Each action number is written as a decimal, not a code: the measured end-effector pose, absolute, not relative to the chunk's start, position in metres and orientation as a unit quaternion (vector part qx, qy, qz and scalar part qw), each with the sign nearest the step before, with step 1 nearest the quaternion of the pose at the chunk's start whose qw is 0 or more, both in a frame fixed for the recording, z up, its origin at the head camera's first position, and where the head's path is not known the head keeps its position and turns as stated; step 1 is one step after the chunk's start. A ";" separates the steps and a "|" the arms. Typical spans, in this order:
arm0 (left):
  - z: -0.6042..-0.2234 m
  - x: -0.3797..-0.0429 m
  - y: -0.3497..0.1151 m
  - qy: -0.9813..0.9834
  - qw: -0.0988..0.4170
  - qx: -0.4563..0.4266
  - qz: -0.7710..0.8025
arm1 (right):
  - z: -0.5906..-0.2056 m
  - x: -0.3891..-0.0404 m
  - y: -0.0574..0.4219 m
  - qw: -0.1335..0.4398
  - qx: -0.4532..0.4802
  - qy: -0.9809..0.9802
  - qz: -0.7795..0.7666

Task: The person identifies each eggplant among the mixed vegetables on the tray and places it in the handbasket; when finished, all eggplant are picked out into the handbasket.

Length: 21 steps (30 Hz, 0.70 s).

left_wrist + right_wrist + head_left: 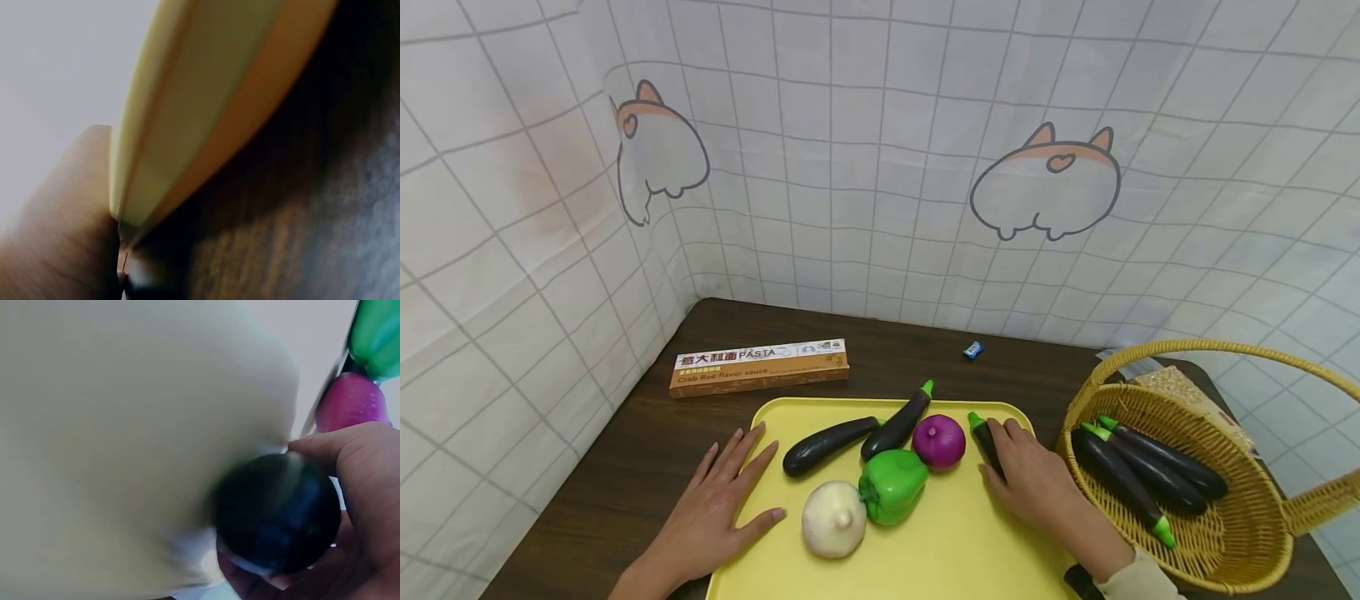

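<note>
My right hand [1033,477] grips an eggplant [984,438] at the right side of the yellow tray [958,554]. Its green stem points away from me, and in the right wrist view the dark round end of this eggplant [278,515] shows between thumb and fingers. With fingers spread, my left hand [711,517] rests on the tray's left edge, thumb over the inside. Between the hands lie two more eggplants [827,444] [898,423], a purple onion [938,442], a green bell pepper [892,486] and a white, round, garlic-like bulb [834,519].
A wicker basket [1262,533] with a tall handle and several eggplants [1157,475] stands right of the tray. Behind the tray lie a pasta box [760,369] and a small blue packet [973,350]. A dark object [1081,581] shows partly beneath my right forearm. Grid-patterned cloth [880,167] borders the table.
</note>
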<state>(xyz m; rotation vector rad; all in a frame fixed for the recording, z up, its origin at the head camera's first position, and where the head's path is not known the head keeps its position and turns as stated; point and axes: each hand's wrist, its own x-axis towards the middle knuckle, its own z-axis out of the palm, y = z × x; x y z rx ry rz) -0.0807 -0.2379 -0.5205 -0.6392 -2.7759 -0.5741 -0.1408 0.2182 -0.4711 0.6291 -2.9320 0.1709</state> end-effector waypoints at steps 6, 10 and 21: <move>-0.520 -0.081 -0.238 -0.949 0.118 -0.218 -0.195 | -0.467 -0.139 0.218 0.048 0.194 -0.977 0.072; -0.520 -0.081 -0.238 -0.949 0.120 -0.218 -0.194 | -0.461 -0.137 0.218 0.033 0.180 -0.979 0.088; -0.521 -0.081 -0.238 -0.950 0.118 -0.214 -0.195 | -0.444 -0.129 0.215 0.052 0.181 -0.978 0.095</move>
